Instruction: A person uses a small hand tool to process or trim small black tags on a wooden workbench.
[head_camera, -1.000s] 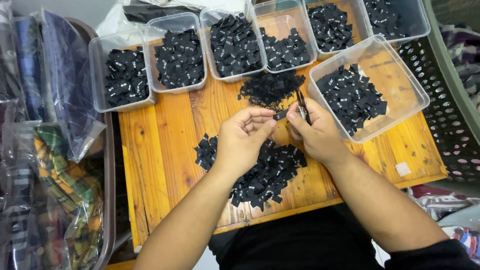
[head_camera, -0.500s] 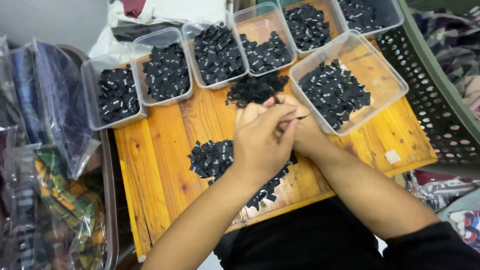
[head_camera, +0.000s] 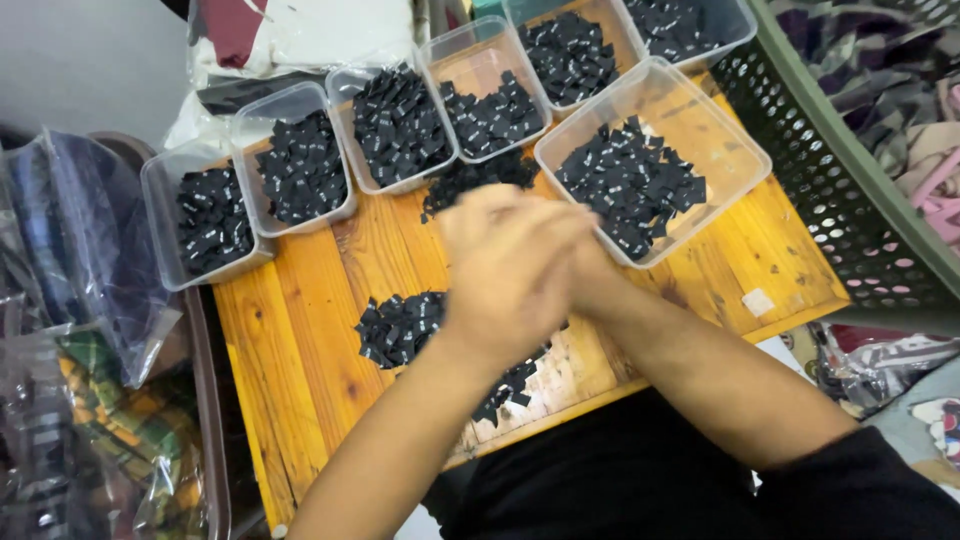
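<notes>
Hands: left hand (head_camera: 510, 265) covered right hand (head_camera: 590, 280); grip state indeterminate.
Sorted: black labels (head_camera: 628, 185) filled tubs.
Remaining: loose pile (head_camera: 400, 328) on tabletop (head_camera: 300, 330).

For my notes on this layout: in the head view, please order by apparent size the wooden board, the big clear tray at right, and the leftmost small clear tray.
1. Wooden board, by far the largest.
2. Big clear tray.
3. Leftmost small tray, the smallest as it looks; no nearer or farther than the big tray, so the ranking seems safe.
</notes>
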